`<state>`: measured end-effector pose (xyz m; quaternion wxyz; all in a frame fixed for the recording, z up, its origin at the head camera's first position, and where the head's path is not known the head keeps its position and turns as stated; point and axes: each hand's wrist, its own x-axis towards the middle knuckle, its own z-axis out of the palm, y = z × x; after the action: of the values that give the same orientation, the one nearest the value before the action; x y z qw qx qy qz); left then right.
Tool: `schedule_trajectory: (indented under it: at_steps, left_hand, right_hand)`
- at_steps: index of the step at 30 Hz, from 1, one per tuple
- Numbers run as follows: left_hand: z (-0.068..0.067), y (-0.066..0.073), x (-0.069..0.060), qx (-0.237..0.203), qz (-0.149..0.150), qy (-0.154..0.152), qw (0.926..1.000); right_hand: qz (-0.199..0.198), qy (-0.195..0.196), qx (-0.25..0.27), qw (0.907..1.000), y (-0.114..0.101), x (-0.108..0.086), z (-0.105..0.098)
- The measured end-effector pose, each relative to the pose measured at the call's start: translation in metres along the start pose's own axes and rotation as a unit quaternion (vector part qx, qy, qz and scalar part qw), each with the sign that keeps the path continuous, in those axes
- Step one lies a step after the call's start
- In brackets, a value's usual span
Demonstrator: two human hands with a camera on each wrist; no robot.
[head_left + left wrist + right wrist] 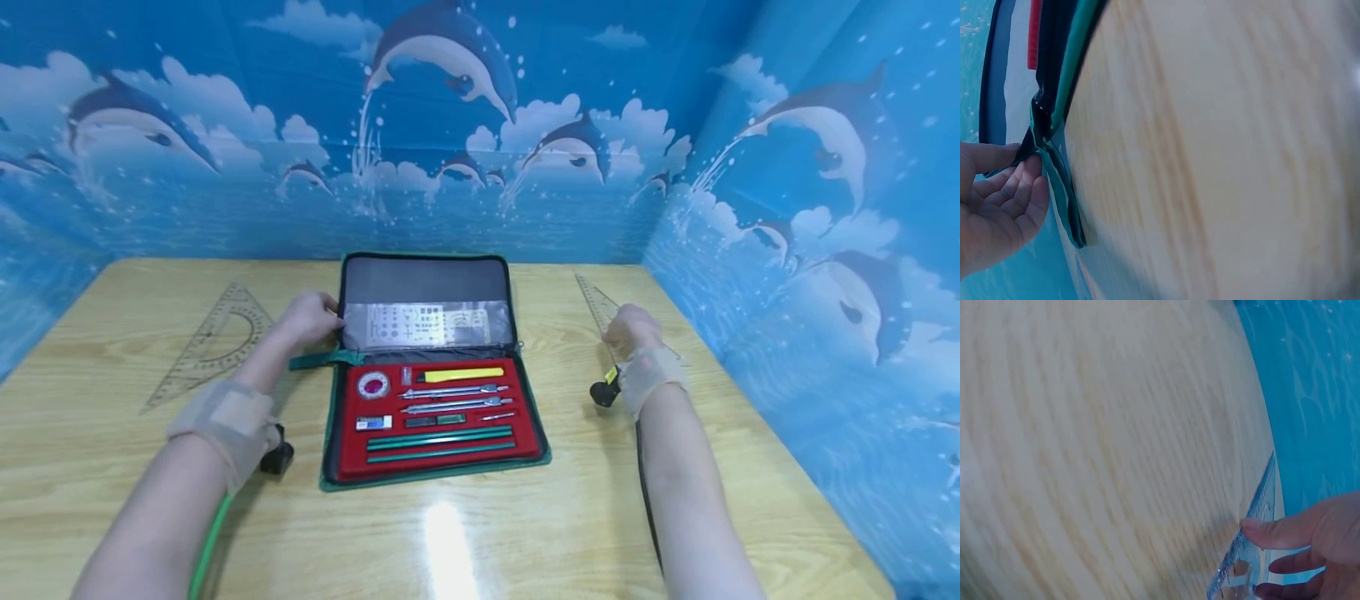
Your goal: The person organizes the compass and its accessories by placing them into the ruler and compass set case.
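Note:
A zippered drawing set case (439,493) lies unfolded on the table, its lid raised at the back. My left hand (309,318) pinches the left edge of that lid between thumb and fingers; the left wrist view shows the dark fabric edge (1025,147) in its grip. A green fabric tab (318,360) sticks out below this hand. On the right, my right hand (634,327) holds a clear set square (596,302). Its thumb (1272,534) lies on one edge of the set square, with other fingers behind; part of the set square is hidden by the hand.
Red foam in the case holds a yellow cutter (465,376), compasses (455,406), green pencils (442,438), an eraser (373,422) and a round white item (372,385). A lettering template (405,324) sits in the lid pocket. Another set square (197,350) lies left.

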<state>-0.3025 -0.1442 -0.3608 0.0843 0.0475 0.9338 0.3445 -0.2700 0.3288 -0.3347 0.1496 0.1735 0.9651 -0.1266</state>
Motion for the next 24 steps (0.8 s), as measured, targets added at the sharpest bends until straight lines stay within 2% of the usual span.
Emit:
schedule_trajectory:
  at_steps: [9,15,21,24]
  left_hand:
    - [0.002,0.000,0.002,-0.004,-0.006,-0.005,1.0000]
    - [0.002,-0.001,0.001,-0.006,-0.007,-0.008,0.9999]
    - [0.002,-0.002,0.001,-0.002,-0.002,-0.002,1.0000]
    - [0.002,-0.002,0.002,-0.003,-0.003,-0.001,1.0000]
  right_hand:
    - [-0.011,-0.056,0.069,0.9960,0.018,0.012,0.005]
    - [-0.017,-0.089,0.141,0.9859,0.027,0.013,0.010]
    - [-0.040,-0.076,0.138,0.9867,0.025,0.007,0.011]
    - [-0.060,-0.048,0.088,0.9932,0.019,0.003,0.012]
